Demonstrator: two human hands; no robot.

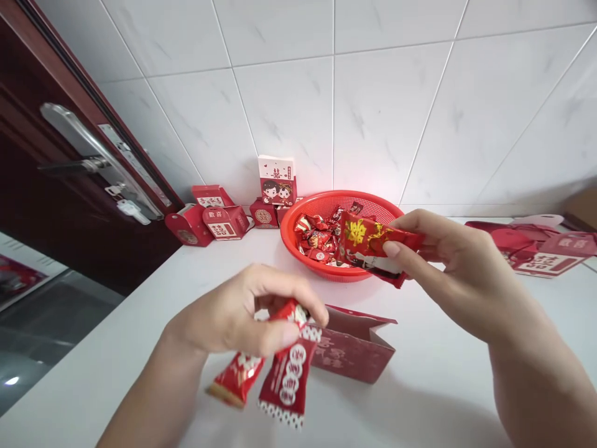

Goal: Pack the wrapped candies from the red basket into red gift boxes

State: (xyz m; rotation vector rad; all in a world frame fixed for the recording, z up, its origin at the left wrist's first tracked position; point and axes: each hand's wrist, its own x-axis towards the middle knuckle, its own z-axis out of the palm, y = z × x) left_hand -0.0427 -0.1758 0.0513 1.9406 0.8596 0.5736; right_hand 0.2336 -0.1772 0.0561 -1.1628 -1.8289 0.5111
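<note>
Between the thumb and fingers of my left hand (252, 311) are wrapped candies: a dark red packet (288, 381) with white dotted ends and a shiny red one (239, 376), both hanging down. My right hand (457, 267) pinches a larger red packet (364, 242) with a gold character, in front of the basket's right side. An open dark red paper box (352, 354) lies on the white table, just right of my left hand, which partly covers it. Beyond the hands, a red plastic basket (298, 246) holds several wrapped candies (319, 239).
Small red gift boxes (226, 223) stand at the back left, one upright box (277, 180) among them. Flattened red boxes (545, 252) lie at the right. White tiled wall (373, 112) rises behind the table (420, 386). A dark door (46, 162) is at the left.
</note>
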